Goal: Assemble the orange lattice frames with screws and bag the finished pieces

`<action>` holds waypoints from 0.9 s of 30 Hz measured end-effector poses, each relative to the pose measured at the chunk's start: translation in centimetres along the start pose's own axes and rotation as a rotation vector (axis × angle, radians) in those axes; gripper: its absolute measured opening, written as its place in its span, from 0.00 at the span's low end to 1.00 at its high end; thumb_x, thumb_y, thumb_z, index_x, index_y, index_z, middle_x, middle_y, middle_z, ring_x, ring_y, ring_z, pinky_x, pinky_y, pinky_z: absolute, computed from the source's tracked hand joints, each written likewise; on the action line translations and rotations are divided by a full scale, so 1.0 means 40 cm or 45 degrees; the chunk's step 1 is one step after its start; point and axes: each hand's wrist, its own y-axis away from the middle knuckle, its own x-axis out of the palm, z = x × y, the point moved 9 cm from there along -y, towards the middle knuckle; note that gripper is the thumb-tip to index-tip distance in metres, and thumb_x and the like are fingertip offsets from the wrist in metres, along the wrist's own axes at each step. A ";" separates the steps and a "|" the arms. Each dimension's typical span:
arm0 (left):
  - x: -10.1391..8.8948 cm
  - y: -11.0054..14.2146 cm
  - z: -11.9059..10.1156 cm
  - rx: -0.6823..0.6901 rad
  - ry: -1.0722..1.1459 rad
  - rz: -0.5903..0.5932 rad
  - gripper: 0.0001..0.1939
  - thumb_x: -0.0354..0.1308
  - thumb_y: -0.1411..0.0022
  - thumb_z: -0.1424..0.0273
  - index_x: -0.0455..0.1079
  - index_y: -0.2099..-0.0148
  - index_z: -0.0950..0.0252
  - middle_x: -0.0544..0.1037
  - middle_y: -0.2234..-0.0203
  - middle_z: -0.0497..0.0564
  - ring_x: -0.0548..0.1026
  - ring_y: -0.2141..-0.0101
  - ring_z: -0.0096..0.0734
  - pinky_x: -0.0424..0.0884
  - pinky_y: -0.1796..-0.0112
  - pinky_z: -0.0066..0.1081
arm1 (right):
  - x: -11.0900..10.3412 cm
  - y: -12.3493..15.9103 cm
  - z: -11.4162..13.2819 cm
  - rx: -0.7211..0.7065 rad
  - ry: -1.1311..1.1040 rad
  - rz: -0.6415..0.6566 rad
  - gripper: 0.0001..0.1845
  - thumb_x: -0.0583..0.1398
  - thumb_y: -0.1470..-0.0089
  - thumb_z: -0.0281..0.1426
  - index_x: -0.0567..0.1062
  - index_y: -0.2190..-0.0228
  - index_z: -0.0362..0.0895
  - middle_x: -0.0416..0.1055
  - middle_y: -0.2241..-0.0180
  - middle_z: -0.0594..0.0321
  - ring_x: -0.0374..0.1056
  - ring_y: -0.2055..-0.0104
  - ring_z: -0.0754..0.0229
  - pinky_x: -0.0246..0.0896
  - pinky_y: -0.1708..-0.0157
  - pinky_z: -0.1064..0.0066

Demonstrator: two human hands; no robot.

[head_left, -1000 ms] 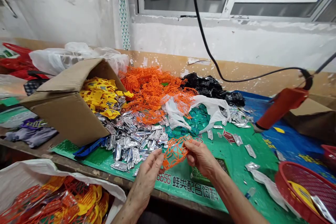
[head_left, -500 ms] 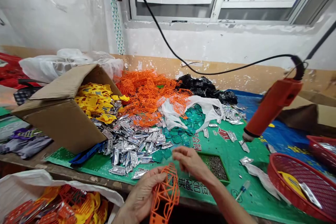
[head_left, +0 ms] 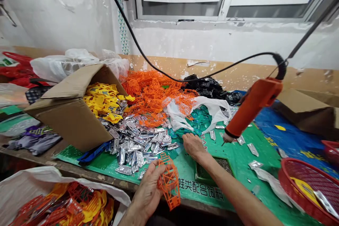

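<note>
- Head view, the hands: the left hand (head_left: 147, 190) is low, near the front edge of the bench. Its fingers (head_left: 156, 171) curl narrow around an orange lattice piece (head_left: 168, 182), and this piece stands upright in the hand.
- The right hand (head_left: 194, 147) holds nothing that I can see. Its fingers (head_left: 186, 140) lie close together and reach down just beside some teal pieces (head_left: 197, 122) on a green printed mat (head_left: 238, 159).
- An orange hand tool (head_left: 251, 109) hangs from a black cable (head_left: 219, 70), near the right hand but not touching it.
- Much stays unsorted, in my judgement: a heap of orange lattice pieces (head_left: 153, 95), many silver foil packets (head_left: 135, 144), and yellow pieces (head_left: 102, 100) in a tilted cardboard box (head_left: 66, 123).
- Some seems done: a white bag (head_left: 26, 190) at front left has orange and yellow pieces (head_left: 66, 208) inside, and a red basket (head_left: 299, 183) at right has a yellow piece and a silver packet.
</note>
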 end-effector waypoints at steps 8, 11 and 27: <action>-0.037 -0.036 0.010 0.067 0.128 -0.210 0.09 0.64 0.54 0.74 0.69 0.67 0.66 0.77 0.76 0.46 0.75 0.74 0.30 0.73 0.69 0.34 | -0.065 0.129 0.041 0.037 -0.592 -0.048 0.17 0.44 0.39 0.33 0.70 0.61 0.42 0.69 0.80 0.66 0.65 0.82 0.63 0.61 0.80 0.73; -0.026 -0.032 0.020 0.131 0.147 -0.234 0.10 0.64 0.52 0.72 0.70 0.65 0.64 0.77 0.74 0.44 0.74 0.73 0.28 0.72 0.68 0.31 | -0.038 0.192 0.089 0.007 -0.751 -0.004 0.16 0.47 0.41 0.36 0.71 0.64 0.43 0.70 0.79 0.65 0.65 0.81 0.63 0.61 0.80 0.73; 0.024 -0.035 0.043 0.071 0.174 -0.059 0.14 0.70 0.56 0.68 0.73 0.66 0.67 0.77 0.76 0.47 0.73 0.74 0.28 0.68 0.74 0.26 | 0.010 0.232 0.125 -0.046 -0.770 0.293 0.13 0.63 0.52 0.28 0.79 0.62 0.45 0.71 0.68 0.62 0.66 0.64 0.58 0.58 0.64 0.68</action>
